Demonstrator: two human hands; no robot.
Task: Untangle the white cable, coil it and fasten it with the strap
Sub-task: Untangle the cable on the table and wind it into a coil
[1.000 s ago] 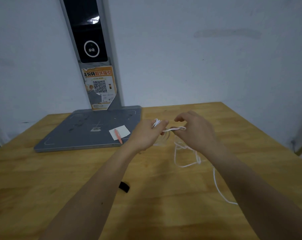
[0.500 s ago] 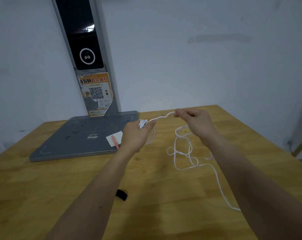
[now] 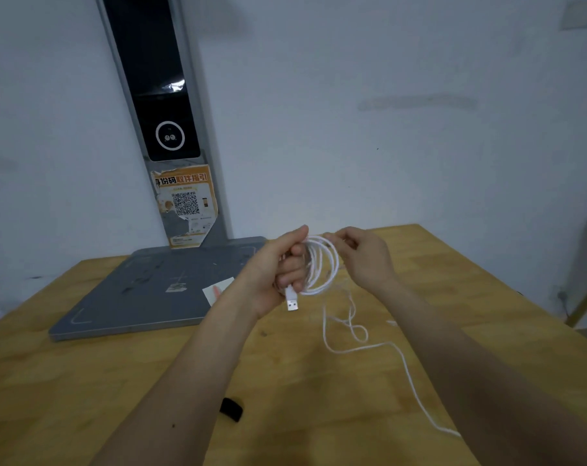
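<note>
My left hand (image 3: 278, 274) grips several loops of the white cable (image 3: 329, 267) above the table, with the USB plug (image 3: 291, 300) hanging below the fingers. My right hand (image 3: 362, 257) pinches the cable at the top of the loops, right beside the left hand. The rest of the cable trails down onto the wooden table (image 3: 83, 381) in a loose tangle and runs off under my right forearm. The black strap (image 3: 231, 409) lies on the table near my left forearm, partly hidden by it.
A grey flat device base (image 3: 144, 297) with an upright post (image 3: 164, 129) stands at the back left against the white wall. A white slip of paper (image 3: 218, 290) lies on the base. The table's right edge is close to my right arm.
My right hand has come back to the left hand, laying another loop onto the coil. The coil in the left hand is bigger and the plug now hangs in view.
</note>
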